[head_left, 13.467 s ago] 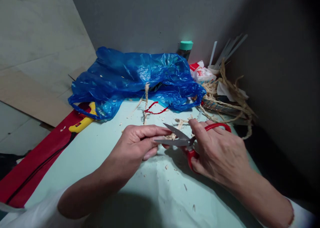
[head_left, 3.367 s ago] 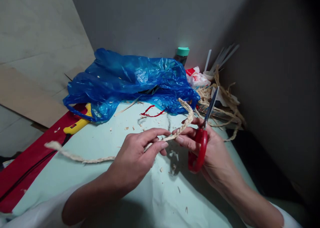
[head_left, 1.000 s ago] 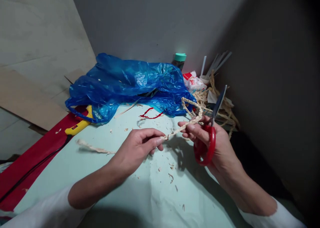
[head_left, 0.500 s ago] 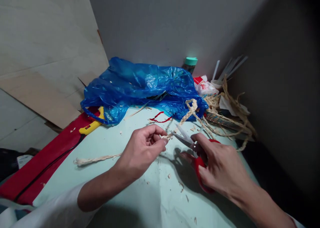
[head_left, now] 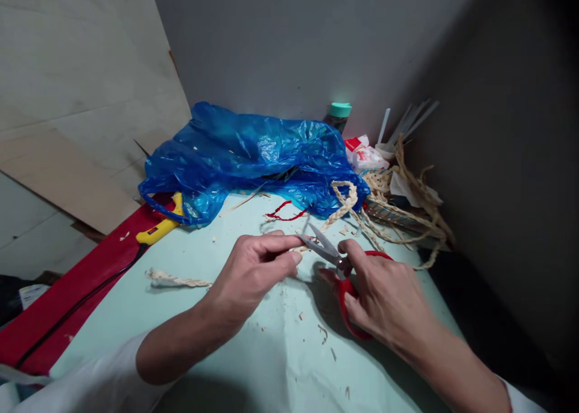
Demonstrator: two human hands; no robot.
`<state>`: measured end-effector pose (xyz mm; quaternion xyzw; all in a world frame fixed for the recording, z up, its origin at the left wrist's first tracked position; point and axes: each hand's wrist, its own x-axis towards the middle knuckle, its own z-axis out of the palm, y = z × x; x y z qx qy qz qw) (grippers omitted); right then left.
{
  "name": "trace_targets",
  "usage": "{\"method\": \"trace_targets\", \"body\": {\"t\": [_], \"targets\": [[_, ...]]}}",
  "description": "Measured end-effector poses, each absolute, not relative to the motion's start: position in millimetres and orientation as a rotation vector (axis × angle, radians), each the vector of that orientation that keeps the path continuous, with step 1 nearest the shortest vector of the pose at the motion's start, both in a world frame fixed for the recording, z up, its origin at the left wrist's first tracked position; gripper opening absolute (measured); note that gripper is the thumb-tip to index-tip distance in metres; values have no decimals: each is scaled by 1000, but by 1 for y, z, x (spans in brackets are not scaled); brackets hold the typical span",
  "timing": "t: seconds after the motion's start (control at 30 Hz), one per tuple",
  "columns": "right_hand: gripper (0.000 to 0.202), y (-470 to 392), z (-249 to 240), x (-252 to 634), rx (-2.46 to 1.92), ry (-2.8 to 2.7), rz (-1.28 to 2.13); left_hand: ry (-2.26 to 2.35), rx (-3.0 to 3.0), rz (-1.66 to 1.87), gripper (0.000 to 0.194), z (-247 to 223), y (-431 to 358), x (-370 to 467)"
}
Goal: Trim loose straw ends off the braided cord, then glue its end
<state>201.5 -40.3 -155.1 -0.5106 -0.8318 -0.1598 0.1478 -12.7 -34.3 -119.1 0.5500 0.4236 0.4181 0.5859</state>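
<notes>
My left hand point(head_left: 260, 265) pinches one end of a pale braided cord point(head_left: 181, 281) between thumb and fingers. The cord passes behind that hand, and its frayed other end lies on the table to the left. My right hand point(head_left: 384, 286) is closed round the red handles of a pair of scissors point(head_left: 324, 249). The blades are parted and point left, their tips at the cord end beside my left fingertips. Whether the blades touch the cord I cannot tell. Just beyond the scissors lies a looped braid point(head_left: 346, 202), and near it a red string point(head_left: 284, 211).
A crumpled blue plastic bag point(head_left: 253, 154) covers the back of the table point(head_left: 253, 353). To its left is a yellow-handled tool point(head_left: 158, 229) with a black cable. Cord bundles point(head_left: 380, 184), a green-lidded jar point(head_left: 339, 114) and white sticks point(head_left: 411, 120) stand at back right. Small scraps litter the surface.
The scissors have moved left, bringing the blades up to my left fingertips. My left index finger has straightened along the cord. The cord's frayed end has shifted a little right.
</notes>
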Motion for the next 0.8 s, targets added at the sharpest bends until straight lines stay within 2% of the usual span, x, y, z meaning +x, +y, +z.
{"method": "trace_targets", "body": {"t": [0.27, 0.8], "targets": [[15, -42, -143, 200, -1437, -2299, -611, 978, 1161, 977, 11, -116, -36, -10], [10, -40, -156, 203, -1365, -2406, -434, 1101, 1308, 1024, 23, -121, -34, -13]]}}
